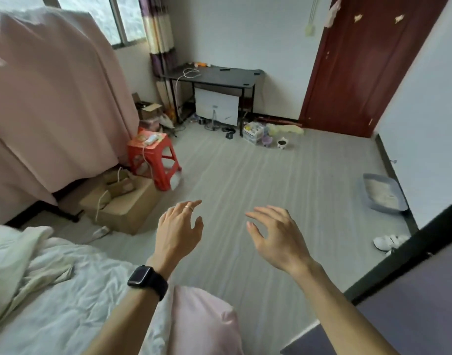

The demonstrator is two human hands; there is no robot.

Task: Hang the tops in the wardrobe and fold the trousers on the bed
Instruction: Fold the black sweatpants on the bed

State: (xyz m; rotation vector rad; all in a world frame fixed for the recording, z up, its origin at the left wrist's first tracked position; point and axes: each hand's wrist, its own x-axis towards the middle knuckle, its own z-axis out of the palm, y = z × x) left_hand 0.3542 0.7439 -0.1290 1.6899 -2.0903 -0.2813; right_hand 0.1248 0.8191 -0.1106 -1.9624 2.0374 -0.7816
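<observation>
My left hand [178, 229], with a ring and a black watch on the wrist, hovers over the floor with fingers relaxed and holds nothing. My right hand [276, 234] floats beside it, fingers spread and empty. At the lower left lies the bed [73, 298] under a rumpled white sheet, with a cream garment [17, 254] crumpled on it. A pink cloth [204, 321] shows at the bottom centre. On the left stands a fabric wardrobe under a pink cover [50, 98], which hides its inside.
A red plastic stool [155, 160] and cardboard boxes [122, 203] stand by the wardrobe's foot. A black desk [219, 75] is at the far wall, with clutter beneath. A dark red door [365, 65], a litter tray [381, 193] and white shoes [390, 242] are at the right.
</observation>
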